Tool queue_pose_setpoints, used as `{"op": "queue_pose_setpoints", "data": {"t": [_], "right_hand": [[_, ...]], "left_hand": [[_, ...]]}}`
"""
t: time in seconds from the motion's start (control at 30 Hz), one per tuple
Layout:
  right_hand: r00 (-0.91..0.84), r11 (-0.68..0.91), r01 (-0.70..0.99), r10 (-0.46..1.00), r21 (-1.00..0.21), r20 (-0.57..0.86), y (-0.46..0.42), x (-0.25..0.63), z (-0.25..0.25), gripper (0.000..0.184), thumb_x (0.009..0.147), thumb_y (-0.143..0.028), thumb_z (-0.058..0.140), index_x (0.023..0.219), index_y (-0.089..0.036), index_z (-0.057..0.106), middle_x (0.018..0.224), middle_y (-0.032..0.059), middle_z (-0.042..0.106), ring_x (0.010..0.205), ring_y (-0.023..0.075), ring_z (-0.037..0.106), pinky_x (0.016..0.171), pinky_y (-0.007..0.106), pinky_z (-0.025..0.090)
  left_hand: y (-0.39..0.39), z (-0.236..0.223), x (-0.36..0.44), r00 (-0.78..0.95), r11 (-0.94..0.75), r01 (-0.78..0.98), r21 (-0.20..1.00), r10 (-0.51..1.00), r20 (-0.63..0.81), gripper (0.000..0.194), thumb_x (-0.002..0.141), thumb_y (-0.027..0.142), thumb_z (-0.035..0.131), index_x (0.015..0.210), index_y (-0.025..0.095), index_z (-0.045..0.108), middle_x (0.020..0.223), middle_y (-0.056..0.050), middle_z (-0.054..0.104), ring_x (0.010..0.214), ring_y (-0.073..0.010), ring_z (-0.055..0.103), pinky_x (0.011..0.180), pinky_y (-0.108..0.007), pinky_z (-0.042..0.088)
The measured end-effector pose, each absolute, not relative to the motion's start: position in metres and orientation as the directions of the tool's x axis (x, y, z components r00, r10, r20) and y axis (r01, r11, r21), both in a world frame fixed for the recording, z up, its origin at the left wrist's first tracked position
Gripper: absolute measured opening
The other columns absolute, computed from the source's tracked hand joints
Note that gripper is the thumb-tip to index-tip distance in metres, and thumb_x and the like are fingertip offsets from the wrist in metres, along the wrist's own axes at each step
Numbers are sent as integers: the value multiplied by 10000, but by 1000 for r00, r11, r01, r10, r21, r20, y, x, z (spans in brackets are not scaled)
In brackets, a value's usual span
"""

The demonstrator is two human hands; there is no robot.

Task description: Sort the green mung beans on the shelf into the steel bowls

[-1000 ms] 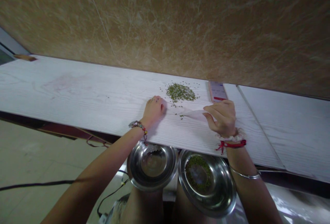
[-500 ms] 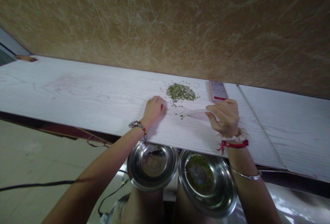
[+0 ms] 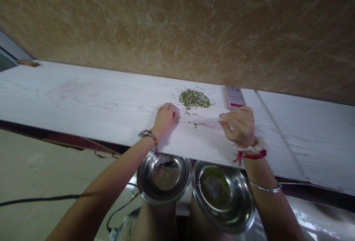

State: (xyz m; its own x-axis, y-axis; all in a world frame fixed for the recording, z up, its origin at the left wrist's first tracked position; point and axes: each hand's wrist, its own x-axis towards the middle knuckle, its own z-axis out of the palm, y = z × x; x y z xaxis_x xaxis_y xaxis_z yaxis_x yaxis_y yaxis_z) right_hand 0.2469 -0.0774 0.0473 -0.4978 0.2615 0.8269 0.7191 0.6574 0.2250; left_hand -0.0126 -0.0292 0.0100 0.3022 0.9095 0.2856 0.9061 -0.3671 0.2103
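A loose pile of green mung beans [image 3: 194, 99], with small white grains among them, lies on the white wood-grain board [image 3: 133, 97]. My left hand [image 3: 165, 117] rests on the board just left of the pile, fingers curled in; what they hold, if anything, is hidden. My right hand [image 3: 238, 125] pinches one end of a thin, whitish, see-through piece [image 3: 210, 122], whose far end reaches toward a few stray beans [image 3: 195, 125]. Below the board's front edge, a steel bowl [image 3: 144, 189] has white grains in it, and another steel bowl [image 3: 240, 211] has green beans.
A phone [image 3: 235, 98] with its screen lit lies behind my right hand, near the marbled wall [image 3: 177, 30]. A seam [image 3: 280, 133] crosses the board at the right. A brown piece [image 3: 27, 63] lies at the far left end. Black cables [image 3: 41, 198] run below, at the left.
My right hand shifted slightly right with the see-through piece, then came back left. My left hand, the pile and both bowls show hardly any movement.
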Motion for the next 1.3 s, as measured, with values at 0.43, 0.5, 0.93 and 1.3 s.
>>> {"op": "queue_pose_setpoints", "data": {"t": [0.43,0.5,0.93,1.3], "right_hand": [[-523,647,714,239,268,818,-78,243,50,54,832,-156,578,847,-208,579,644,-37,669,591,127,586,755,328,375],[-516,619,735,246,276,821,-78,243,49,54,830,-156,581,847,-207,578,642,-35,669,593,129,588,752,325,373],[-517,659,708,241,252,821,-78,246,49,63,818,-168,583,852,-221,581,650,-44,672,600,129,583,765,338,361],[-528,632,729,275,263,803,-78,244,47,54,838,-184,565,819,-221,600,658,-38,667,621,129,577,783,336,354]], "left_hand": [[-28,8,-13,297,-367,906,210,906,303,270,841,79,446,1048,80,619,1162,-174,626,1094,-267,574,965,-420,462],[-28,7,-13,292,-366,907,210,904,313,266,838,81,451,1044,93,619,1164,-161,625,1096,-259,572,969,-411,458],[-28,8,-13,299,-367,910,193,904,306,257,836,77,453,1028,107,622,1131,-158,640,1077,-257,586,959,-402,475],[-28,7,-13,280,-353,911,213,909,307,298,832,74,447,1072,75,624,1193,-175,620,1115,-269,572,985,-413,460]]}}
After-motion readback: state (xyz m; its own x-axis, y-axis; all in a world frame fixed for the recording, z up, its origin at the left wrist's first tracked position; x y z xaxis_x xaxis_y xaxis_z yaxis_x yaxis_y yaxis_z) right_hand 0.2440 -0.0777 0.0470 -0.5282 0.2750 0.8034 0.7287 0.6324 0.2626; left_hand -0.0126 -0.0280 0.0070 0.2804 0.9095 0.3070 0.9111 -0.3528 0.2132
